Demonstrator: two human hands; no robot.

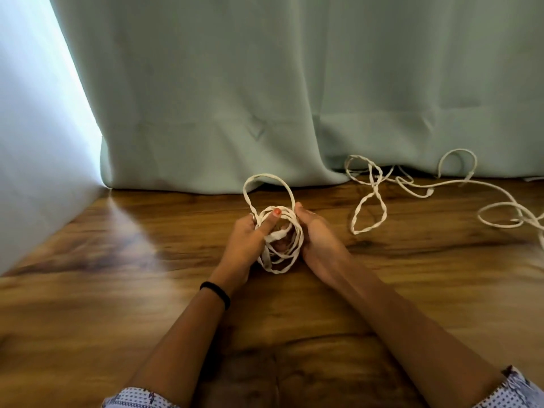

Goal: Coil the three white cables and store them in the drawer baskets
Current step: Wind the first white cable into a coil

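Observation:
A white cable coil (290, 254) of several loops hangs between my hands above the wooden floor. My left hand (250, 240) grips its left side, thumb laid across the top strands. My right hand (313, 234) holds the right side, fingers curled behind the loops. One larger loop (266, 179) stands up above the coil. More white cable (368, 201) lies loose and twisted on the floor at the right, trailing past a second tangle (500, 213) toward the right edge. No drawer or basket is in view.
A pale green curtain (265, 98) hangs to the floor straight ahead. A white wall (35, 128) runs along the left. The wooden floor (117, 290) spreads around my arms.

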